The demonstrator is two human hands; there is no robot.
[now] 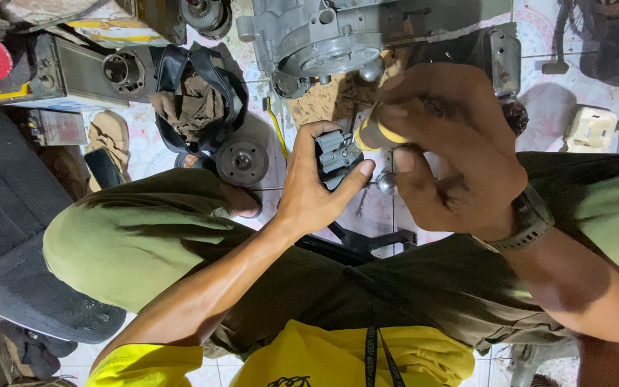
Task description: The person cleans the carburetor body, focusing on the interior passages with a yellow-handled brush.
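Observation:
My left hand (313, 188) grips a small grey metal part (337, 154) with black edges, thumb on its right side. My right hand (447, 147) is closed around a screwdriver with a yellow and black handle (375, 132), held against that part. A round chrome piece (387, 183) shows just under the right fingers. A dark watch (529, 218) sits on my right wrist. Both hands work above my knees in olive trousers (145, 236).
A grey engine casing (324, 39) lies on the tiled floor ahead. A black bag with rags (195, 100), a round metal disc (241, 161), a cylinder block (123, 70), a yellow cable (275, 125), a sandal (105, 150) and a black seat (8, 215) lie left.

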